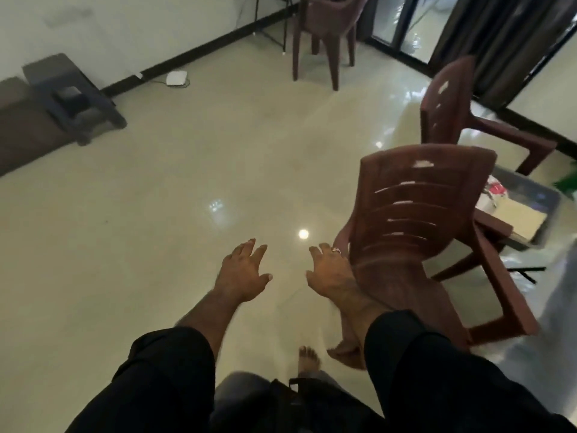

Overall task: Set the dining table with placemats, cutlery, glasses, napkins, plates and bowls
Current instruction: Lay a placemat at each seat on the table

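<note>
Both hands out in front, palms down, over bare floor. Left hand: fingers spread and straight, thumb out to the side, holding nothing, touching nothing. Right hand: fingers also spread and loose, a ring on one finger, nothing gripped — its outer edge sits right by the back of the nearest brown plastic chair; can't tell if skin actually meets plastic there. Black sleeves pushed up to the forearms. One bare foot shows on the tile below the hands.

Task stuff: no plates, glasses or cutlery clearly visible. A grey bin sits to the right behind that chair w/ some white and red items in it — too blurred to name.

Room to move: wide stretch of shiny cream floor ahead and to the left. Right side is crowded — nearest chair, a 2nd chair behind it, a 3rd further back by the wall. Left edge: a dark low stool against the wall, a small white box on the floor near the black skirting. Dark curtains top right.
</note>
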